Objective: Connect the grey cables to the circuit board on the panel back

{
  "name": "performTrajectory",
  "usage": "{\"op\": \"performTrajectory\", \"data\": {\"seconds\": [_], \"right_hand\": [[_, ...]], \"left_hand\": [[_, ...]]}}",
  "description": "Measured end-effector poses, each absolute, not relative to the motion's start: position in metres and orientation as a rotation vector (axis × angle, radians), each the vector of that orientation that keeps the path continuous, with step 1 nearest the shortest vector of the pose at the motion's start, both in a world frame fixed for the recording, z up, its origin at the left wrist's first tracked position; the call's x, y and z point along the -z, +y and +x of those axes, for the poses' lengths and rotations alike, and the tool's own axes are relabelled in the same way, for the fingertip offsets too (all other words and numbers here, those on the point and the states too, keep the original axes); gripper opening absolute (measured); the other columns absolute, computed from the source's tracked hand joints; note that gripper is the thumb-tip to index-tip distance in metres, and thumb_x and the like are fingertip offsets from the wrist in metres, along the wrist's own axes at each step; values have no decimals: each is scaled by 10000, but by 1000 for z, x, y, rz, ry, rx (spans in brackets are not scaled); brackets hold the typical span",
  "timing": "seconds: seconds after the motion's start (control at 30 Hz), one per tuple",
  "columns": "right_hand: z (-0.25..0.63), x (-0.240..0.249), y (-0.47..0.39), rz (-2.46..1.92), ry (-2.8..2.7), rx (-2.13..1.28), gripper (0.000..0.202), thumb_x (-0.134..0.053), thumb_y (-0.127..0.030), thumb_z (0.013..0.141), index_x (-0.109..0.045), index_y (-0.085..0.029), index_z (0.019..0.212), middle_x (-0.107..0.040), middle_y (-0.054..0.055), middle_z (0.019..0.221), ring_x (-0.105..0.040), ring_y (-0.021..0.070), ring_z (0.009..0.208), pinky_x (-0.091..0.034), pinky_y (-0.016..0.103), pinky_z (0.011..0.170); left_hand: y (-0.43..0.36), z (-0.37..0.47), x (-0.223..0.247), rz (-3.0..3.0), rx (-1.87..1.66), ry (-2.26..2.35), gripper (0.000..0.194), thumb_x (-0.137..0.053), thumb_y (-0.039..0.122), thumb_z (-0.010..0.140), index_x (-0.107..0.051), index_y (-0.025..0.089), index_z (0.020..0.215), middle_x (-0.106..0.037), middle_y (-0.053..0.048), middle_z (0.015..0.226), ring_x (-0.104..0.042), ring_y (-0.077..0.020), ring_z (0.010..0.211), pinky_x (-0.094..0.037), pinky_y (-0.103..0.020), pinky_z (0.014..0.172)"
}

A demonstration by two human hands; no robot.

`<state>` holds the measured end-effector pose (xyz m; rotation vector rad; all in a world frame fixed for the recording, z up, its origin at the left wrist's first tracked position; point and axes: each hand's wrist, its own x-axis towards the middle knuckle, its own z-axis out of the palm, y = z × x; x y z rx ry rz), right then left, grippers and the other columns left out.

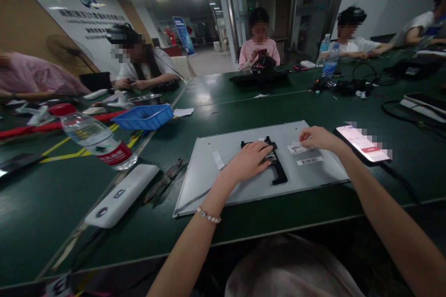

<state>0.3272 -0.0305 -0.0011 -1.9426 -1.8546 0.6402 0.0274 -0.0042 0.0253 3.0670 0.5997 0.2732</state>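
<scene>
A flat light-grey panel (202, 167) lies on the table in front of me. On it sits a black bracket-like frame (279, 172) with a small green circuit board (270, 155) partly showing. My left hand (245, 161) rests palm down over the frame with fingers stretched out, hiding much of it. Over the panel's right side, my right hand (320, 139) has its thumb and fingertips pinched at the edge of a white printed label (295, 149). Just below it, a barcode strip (310, 161) is stuck to the panel. A pale strip (218, 160) lies left of the frame.
Left of the panel are eyeglasses (167, 178), a white power bank (121, 197), a tilted water bottle (95, 137) and a blue tray (144, 117). A lit phone (364, 144) with a cable lies right. Several people sit around the green table (223, 106).
</scene>
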Motion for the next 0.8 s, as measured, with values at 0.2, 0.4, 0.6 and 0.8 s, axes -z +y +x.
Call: {"op": "performTrajectory", "data": {"seconds": [0.2,0.4,0.6,0.8], "right_hand": [[313,-5,-35,-1708,-1755,-1134,260,-631,-285,757,-694,-173,982,-708,75,911,-624,171,765,-466,277,648],[286,-6,-38,-1511,-1832,-1283,263,-659,-338,736,-728,-173,930,-713,55,827,-626,158,743,-472,276,688],[272,0,-40,-1468,-1817,-1212,202,-635,-269,732,-729,-177,885,-724,58,825,-647,161,725,-508,303,747],[264,1,-40,-1483,-1926,-1027,186,-604,-217,711,-725,-171,844,-721,47,786,-649,160,711,-508,275,714]], "left_hand": [[-9,31,-24,3053,-296,530,399,-379,293,964,-413,182,1346,-490,-96,1335,-444,-220,1244,-326,-389,1070],[-13,32,-23,3040,-351,536,399,-341,287,978,-405,169,1354,-469,-99,1357,-424,-218,1263,-321,-384,1077],[-20,32,-30,3021,-361,483,382,-375,262,962,-445,234,1336,-432,-73,1399,-385,-220,1304,-306,-407,1091],[-22,35,-24,3070,-301,454,307,-407,228,941,-555,217,1211,-456,-57,1375,-352,-217,1328,-246,-421,1134]]}}
